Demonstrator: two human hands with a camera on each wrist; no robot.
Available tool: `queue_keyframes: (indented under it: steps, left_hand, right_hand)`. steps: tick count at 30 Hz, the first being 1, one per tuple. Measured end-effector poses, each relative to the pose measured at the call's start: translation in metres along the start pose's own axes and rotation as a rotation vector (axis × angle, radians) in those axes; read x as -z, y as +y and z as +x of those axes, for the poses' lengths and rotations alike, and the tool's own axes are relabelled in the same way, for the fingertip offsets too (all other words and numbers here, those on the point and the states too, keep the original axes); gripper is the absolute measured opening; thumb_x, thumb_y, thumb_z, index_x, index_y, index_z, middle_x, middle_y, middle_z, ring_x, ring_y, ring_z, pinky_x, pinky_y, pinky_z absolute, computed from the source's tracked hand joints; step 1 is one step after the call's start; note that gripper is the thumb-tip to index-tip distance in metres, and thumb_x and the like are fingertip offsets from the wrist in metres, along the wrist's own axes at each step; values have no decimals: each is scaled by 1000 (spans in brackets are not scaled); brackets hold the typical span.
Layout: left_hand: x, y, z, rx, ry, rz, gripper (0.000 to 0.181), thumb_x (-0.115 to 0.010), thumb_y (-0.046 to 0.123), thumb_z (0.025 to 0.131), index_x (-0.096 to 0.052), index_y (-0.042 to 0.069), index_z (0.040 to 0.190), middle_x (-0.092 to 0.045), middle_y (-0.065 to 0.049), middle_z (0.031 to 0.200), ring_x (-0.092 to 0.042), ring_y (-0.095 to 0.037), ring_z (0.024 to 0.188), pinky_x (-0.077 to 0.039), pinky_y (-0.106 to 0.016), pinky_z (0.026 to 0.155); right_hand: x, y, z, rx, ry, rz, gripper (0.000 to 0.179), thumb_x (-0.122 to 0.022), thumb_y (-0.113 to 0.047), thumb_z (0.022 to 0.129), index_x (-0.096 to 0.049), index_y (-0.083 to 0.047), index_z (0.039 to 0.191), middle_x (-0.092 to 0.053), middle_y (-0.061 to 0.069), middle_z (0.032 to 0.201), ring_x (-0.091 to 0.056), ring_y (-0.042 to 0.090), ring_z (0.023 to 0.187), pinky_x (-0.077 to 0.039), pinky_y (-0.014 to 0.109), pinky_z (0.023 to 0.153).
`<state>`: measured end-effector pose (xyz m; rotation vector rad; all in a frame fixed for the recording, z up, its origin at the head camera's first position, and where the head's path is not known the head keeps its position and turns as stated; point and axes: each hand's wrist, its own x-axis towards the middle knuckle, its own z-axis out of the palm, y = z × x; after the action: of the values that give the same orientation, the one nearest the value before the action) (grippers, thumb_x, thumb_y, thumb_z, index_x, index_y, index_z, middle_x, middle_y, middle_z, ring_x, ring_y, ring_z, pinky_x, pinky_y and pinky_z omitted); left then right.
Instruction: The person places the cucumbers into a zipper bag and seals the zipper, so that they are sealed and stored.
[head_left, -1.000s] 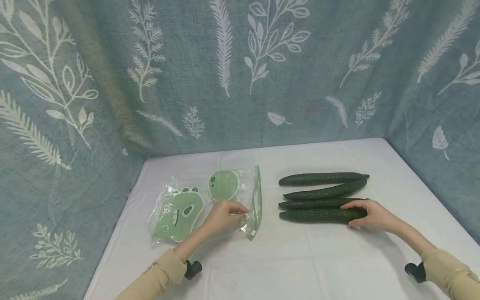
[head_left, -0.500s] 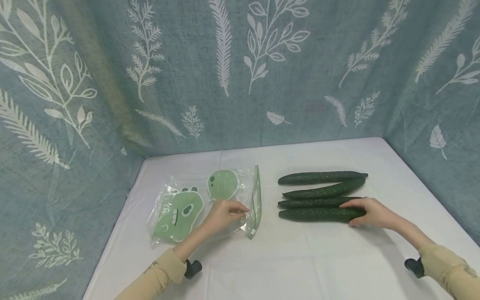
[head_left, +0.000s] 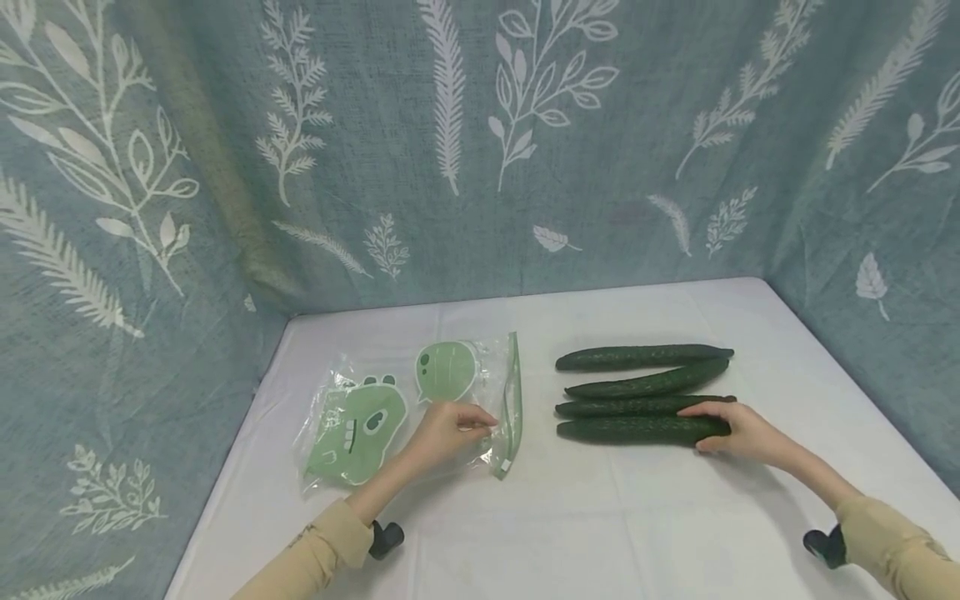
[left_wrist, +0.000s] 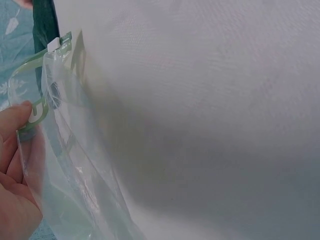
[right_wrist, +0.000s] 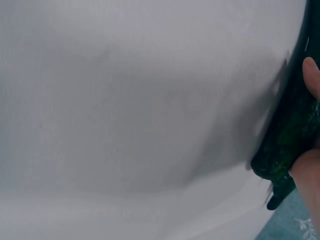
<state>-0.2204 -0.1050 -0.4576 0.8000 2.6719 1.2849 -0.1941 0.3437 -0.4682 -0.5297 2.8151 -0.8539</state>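
Observation:
A clear zip bag (head_left: 352, 442) with a green cartoon creature print lies flat at the left of the table. My left hand (head_left: 447, 429) pinches its film near the open end between thumb and fingers; in the left wrist view a white slider (left_wrist: 53, 45) sits at the end of the green zip strip. At the right, my right hand (head_left: 742, 429) grips the right end of the nearest cucumber (head_left: 622, 430), thumb on the near side and fingers over the far side. The right wrist view shows the thumb along that dark green cucumber (right_wrist: 282, 142).
Behind the gripped cucumber, a second cucumber (head_left: 600, 409) lies close alongside. Farther back are a slanted cucumber (head_left: 645, 385) and a straight cucumber (head_left: 645, 357). A white cloth (head_left: 555, 533) covers the table, and a patterned blue-green curtain (head_left: 375, 167) rises behind and at both sides.

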Motion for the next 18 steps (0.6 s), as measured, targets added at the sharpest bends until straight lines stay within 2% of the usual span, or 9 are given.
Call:
queue_keyframes:
  steps: [7,18]
  left_hand:
    - [0,0,-1,2,-9,-10,13,-69,3,82,-74,8,92,-75,-6,94,-71,-21,90,-58,-21,82]
    - [-1,-3,0,-18,1,0,13,-69,5,82,-75,10,92,-75,-5,93,-71,-20,91,-58,-22,83]
  right_hand:
    - [-3,-2,-1,-6,8,46,48,-75,-9,78,-59,1,121,-60,25,122,-52,49,116,-50,57,90]
    - [1,-3,-2,-2,-7,60,48,-75,-12,78,-59,2,122,-60,26,123,-52,49,116,-50,56,91]
